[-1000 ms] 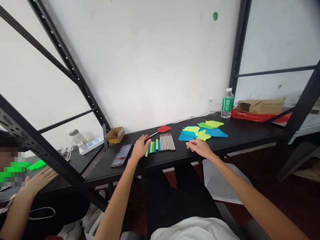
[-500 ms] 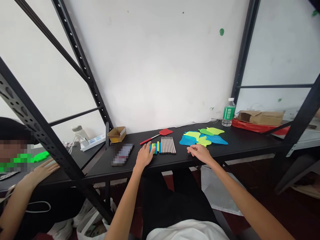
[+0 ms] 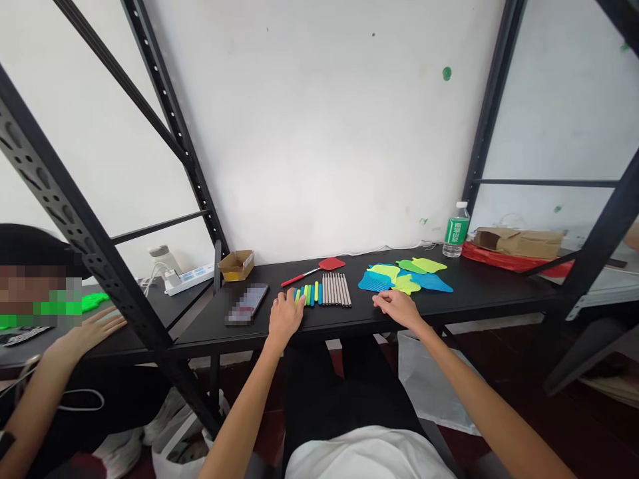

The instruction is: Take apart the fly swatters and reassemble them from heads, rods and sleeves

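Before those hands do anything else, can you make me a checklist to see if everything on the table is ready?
1. Metal sticks side by side: ok, they lie in a row.
2. Coloured tubes all in plain sight: not ok, the left hand partly covers the near-left end of their row.
3. Leaf shapes spread apart: not ok, several overlap.
4. Right hand free: cannot tell, its fingers are curled.
5. Bottle standing up: ok.
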Tool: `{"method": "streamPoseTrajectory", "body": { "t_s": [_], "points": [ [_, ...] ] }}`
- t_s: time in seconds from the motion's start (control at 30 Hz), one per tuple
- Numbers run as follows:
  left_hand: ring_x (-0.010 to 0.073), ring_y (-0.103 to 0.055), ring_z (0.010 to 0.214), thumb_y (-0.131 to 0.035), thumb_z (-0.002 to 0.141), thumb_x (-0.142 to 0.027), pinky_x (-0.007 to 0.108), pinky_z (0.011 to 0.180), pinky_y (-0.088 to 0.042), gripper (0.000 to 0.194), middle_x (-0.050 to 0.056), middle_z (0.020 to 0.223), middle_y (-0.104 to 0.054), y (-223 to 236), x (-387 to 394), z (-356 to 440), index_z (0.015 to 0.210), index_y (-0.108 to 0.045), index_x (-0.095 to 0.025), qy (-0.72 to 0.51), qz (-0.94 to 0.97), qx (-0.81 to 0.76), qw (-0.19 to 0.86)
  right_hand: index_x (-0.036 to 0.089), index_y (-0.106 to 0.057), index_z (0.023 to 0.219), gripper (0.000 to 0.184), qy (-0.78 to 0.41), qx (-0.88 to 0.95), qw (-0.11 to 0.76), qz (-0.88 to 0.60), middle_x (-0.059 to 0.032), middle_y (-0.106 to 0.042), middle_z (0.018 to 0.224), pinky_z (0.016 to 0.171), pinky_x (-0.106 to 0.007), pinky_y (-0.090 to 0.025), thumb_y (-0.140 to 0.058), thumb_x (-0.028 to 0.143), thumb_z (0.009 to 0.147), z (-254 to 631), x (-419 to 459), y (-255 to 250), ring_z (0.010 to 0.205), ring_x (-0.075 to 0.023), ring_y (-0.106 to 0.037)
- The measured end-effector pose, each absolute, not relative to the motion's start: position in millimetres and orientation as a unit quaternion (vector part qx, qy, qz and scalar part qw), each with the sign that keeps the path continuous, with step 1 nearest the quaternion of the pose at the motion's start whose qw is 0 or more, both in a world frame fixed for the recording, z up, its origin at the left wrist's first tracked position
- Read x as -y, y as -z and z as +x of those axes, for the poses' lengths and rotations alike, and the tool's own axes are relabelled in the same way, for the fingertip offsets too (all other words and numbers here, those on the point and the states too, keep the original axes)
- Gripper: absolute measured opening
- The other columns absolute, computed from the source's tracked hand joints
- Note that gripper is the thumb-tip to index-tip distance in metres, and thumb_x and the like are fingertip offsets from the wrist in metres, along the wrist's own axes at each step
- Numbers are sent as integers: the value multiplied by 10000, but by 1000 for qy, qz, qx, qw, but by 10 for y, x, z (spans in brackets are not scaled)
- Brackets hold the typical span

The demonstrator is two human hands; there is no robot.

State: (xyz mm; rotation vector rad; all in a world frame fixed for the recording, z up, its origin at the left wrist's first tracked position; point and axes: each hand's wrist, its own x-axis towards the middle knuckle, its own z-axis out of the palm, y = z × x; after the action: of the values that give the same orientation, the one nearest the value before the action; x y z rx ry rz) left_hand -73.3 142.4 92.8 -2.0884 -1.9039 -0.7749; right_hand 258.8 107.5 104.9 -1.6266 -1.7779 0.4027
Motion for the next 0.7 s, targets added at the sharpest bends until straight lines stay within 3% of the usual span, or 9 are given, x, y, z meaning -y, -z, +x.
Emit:
{"method": "streamPoseTrajectory", "body": {
  "t_s": [0.3, 0.7],
  "points": [
    [297, -563, 1002, -391, 992, -414, 361, 799, -413, 332, 127, 1030, -615, -929, -1166, -677, 1128, -580, -177, 273, -677, 660, 179, 247, -716, 724, 362, -146, 682, 336, -633, 20, -692, 646, 582, -257, -325, -486, 479, 879, 2565, -1074, -1041, 645, -163, -623],
    [299, -538, 959, -466, 930, -374, 360, 755, -350, 179, 95, 898, -646, -962, -1140, -642, 913, -531, -208, 310, -646, 678, 162, 248, -719, 726, 340, -118, 687, 330, -637, 4, -713, 680, 585, -258, -296, -493, 447, 882, 2547, -1073, -1048, 688, -180, -633]
  ]
}}
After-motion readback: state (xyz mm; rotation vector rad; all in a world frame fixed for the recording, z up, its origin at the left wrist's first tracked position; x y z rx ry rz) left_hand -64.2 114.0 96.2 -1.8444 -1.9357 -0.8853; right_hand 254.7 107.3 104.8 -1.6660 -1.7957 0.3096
